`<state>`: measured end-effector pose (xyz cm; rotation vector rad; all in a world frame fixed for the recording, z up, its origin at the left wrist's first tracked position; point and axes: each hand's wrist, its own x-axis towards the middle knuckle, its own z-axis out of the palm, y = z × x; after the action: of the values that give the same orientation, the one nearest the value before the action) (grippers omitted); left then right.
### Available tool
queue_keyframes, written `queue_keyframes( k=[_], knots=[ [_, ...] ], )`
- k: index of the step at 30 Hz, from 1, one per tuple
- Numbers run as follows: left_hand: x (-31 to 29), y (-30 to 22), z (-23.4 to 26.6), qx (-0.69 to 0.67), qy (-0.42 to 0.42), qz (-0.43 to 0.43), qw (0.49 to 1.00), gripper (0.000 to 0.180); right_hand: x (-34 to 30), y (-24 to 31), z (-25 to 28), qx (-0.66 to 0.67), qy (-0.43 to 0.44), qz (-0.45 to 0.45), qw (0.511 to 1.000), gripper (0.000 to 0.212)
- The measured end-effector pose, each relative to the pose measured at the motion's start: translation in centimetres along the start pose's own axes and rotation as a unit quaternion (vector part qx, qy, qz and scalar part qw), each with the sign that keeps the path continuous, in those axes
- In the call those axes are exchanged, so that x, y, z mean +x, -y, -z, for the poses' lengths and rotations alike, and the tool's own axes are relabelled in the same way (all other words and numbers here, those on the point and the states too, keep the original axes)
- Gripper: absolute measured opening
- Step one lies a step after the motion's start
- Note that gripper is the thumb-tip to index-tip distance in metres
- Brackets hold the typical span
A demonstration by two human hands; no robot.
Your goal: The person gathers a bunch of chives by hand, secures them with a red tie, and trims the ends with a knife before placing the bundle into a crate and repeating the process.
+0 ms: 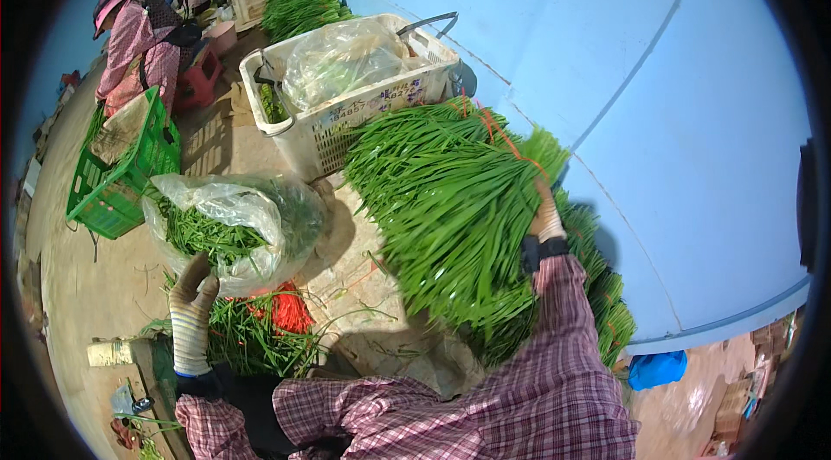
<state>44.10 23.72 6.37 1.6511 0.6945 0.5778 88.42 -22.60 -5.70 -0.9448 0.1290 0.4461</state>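
We judge: bundles (441, 200) beside wall (675, 157), tied, done; loose greens (247, 343) near red ties (291, 311), left to do. Left hand (190, 308) half open, empty. Right hand (546, 218) touches bundle's tied end; how closed, we cannot tell.

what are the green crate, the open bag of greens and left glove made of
Green crate: probably satin plastic, with slotted moulded walls.
Open bag: likely thin plastic film, transparent, shiny, crinkled.
Left glove: seemingly matte knit, given its snug, striped look.
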Motion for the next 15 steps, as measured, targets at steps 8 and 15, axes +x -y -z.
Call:
queue_keyframes(
  k=[8, 15],
  knots=[
    [-2.0, 3.6, 2.9, 0.038, -0.020, 0.046, 0.998, 0.060, 8.1, -6.5, 7.4, -0.383, -0.326, 0.051, 0.863, 0.087],
    [-5.9, 3.4, 6.4, -0.026, -0.068, 0.086, 0.994, 0.053, 9.9, -5.6, 12.3, -0.360, -0.361, 0.269, 0.818, 0.049]
  ],
)
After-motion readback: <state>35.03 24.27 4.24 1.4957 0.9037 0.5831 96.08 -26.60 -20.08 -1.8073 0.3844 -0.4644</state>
